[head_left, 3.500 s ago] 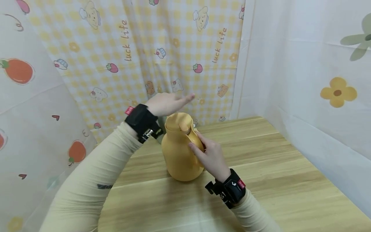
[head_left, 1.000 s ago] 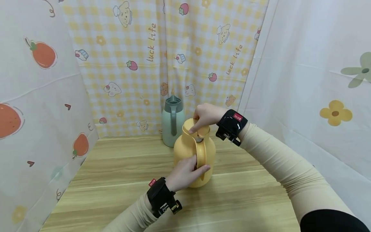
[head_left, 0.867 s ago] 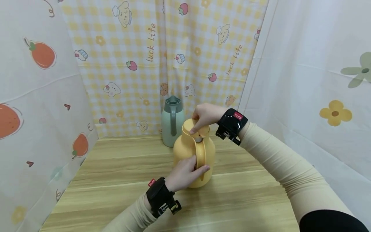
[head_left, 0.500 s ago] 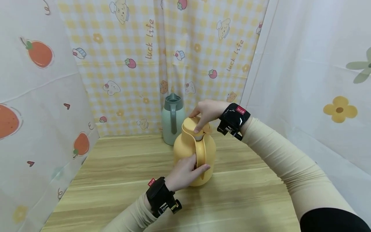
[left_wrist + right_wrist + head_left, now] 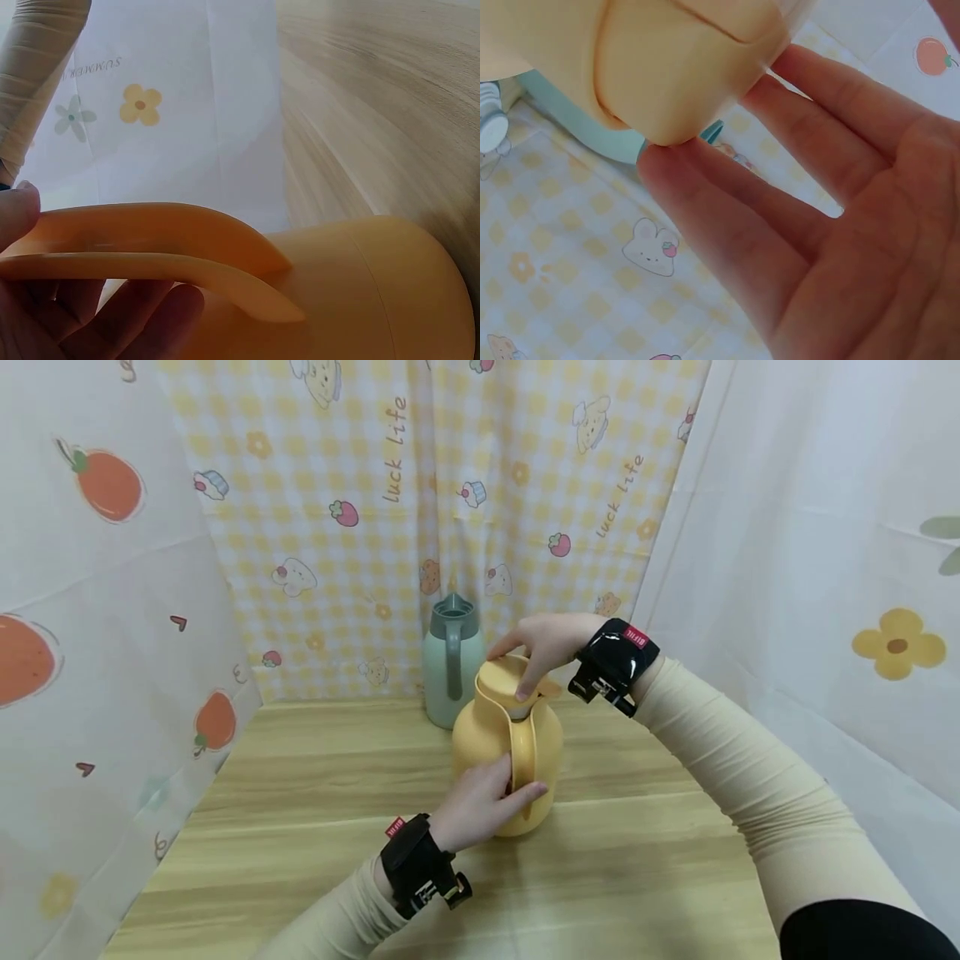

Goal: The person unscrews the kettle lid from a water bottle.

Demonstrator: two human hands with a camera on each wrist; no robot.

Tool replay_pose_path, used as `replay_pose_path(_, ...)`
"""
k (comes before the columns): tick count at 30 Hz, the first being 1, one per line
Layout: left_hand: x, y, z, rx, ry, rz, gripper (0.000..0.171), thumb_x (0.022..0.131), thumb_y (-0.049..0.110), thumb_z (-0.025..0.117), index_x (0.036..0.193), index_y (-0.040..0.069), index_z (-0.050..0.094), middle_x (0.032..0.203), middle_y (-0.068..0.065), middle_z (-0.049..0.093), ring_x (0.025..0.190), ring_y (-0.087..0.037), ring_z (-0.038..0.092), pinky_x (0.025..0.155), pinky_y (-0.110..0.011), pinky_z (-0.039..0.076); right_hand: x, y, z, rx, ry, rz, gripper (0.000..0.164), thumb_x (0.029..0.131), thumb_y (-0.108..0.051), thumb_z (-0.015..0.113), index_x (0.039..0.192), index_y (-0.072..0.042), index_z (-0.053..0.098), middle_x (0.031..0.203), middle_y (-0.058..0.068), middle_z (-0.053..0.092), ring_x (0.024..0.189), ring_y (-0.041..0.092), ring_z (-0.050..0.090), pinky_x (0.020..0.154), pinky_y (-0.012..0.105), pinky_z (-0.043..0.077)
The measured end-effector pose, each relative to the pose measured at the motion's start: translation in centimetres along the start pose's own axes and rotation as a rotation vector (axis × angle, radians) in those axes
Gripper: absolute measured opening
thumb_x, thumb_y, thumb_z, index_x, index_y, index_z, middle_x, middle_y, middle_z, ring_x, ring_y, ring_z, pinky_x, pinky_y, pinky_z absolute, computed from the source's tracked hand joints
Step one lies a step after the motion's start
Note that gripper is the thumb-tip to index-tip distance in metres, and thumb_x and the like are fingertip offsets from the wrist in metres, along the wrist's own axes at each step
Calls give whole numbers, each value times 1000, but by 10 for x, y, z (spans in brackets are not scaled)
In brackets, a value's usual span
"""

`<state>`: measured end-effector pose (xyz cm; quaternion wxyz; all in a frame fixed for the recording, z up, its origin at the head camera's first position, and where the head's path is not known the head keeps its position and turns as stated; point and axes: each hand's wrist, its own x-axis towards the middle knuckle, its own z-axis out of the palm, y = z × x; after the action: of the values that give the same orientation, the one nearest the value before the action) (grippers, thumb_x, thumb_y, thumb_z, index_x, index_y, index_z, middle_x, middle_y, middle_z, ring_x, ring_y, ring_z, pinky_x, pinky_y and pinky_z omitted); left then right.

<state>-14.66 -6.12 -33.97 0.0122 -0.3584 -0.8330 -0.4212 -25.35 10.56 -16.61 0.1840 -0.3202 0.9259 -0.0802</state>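
Note:
A yellow vacuum jug (image 5: 480,739) stands upright on the wooden table. My left hand (image 5: 474,803) grips its handle (image 5: 523,752), with the fingers through the loop and the thumb on the near side. In the left wrist view, curled fingers (image 5: 169,319) show beneath that handle. From above, my right hand (image 5: 551,643) holds the round yellow lid (image 5: 501,675), thumb on the near side and fingers over the far side. The lid's tab (image 5: 549,687) points right, away from the handle. Fingertips of the right hand (image 5: 832,187) meet the lid's edge in the right wrist view.
Close behind the yellow jug is a pale green jug (image 5: 444,681) with a grey-green top and handle. Patterned curtains (image 5: 337,568) hang at the back and both sides of the wooden table (image 5: 322,802).
At first the right hand held the handle while the left hovered open; they have swapped places. Over the last second the right hand has turned the lid counterclockwise, swinging its tab rightward.

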Motion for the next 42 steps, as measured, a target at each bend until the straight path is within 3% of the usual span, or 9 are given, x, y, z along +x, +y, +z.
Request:
replay_pose_path(5, -3, 1, 1, -12, 1, 2, 30, 97, 42, 58, 84, 14, 53, 63, 9, 43, 53, -3, 41, 49, -21, 35, 0, -2, 1, 42, -60, 1, 74, 73, -19, 83, 140, -19, 52, 134, 5, 55, 120, 31, 52, 98, 42, 43)
replay_pose_path(8, -3, 1, 1, -14, -4, 5, 31, 96, 41, 58, 83, 14, 52, 63, 9, 43, 53, -3, 40, 49, -21, 34, -1, -2, 2, 50, -78, -2, 76, 72, -16, 82, 141, -21, 50, 133, 5, 54, 120, 28, 51, 96, 39, 43)
replay_pose_path(13, -2, 3, -1, -26, -1, 12, 30, 97, 41, 58, 88, 13, 53, 64, 9, 44, 54, -3, 41, 50, -21, 35, -3, -1, 4, 133, -91, 11, 79, 72, -11, 79, 142, -29, 48, 131, 6, 48, 88, 21, 56, 68, 30, 48)
replay_pose_path(17, -2, 4, -1, -37, -6, 17, 28, 97, 41, 57, 94, 13, 54, 66, 9, 45, 56, -2, 43, 51, -21, 35, -7, 1, 8, 172, -66, 7, 77, 74, -19, 82, 141, -32, 47, 132, 6, 46, 73, 16, 53, 53, 29, 46)
replay_pose_path(22, -2, 5, -1, -38, -8, 20, 27, 98, 41, 57, 95, 13, 54, 67, 9, 46, 57, -2, 43, 52, -20, 35, -9, 1, 10, 135, -24, -33, 73, 79, -34, 81, 142, -28, 46, 132, 8, 49, 70, 16, 55, 52, 33, 49)
replay_pose_path(30, -1, 5, -1, -51, -11, -7, 28, 97, 42, 57, 93, 15, 54, 67, 9, 45, 56, -3, 43, 52, -20, 34, -8, 5, 13, 129, 22, -43, 68, 78, -36, 81, 139, -28, 50, 123, 7, 54, 72, 17, 58, 48, 31, 48)
replay_pose_path(33, -2, 5, 1, -59, -6, -17, 27, 97, 44, 56, 93, 17, 53, 67, 9, 45, 57, -3, 43, 52, -20, 35, -8, 6, 14, 107, 58, -65, 66, 77, -34, 81, 137, -27, 53, 120, 4, 56, 79, 19, 58, 52, 32, 50)
replay_pose_path(37, -3, 4, 4, -57, 16, -8, 27, 97, 44, 57, 92, 18, 54, 67, 10, 46, 58, -2, 44, 53, -20, 36, -12, 9, 12, 83, 120, -116, 66, 77, -33, 80, 137, -25, 53, 126, 1, 57, 106, 21, 55, 77, 37, 50)
replay_pose_path(42, -4, 4, 5, -69, 27, -5, 28, 97, 43, 58, 90, 16, 53, 67, 10, 46, 57, -2, 44, 51, -20, 36, -26, 15, 2, 180, 233, -166, 70, 79, -28, 79, 142, -24, 48, 135, 1, 53, 117, 24, 53, 89, 41, 47)
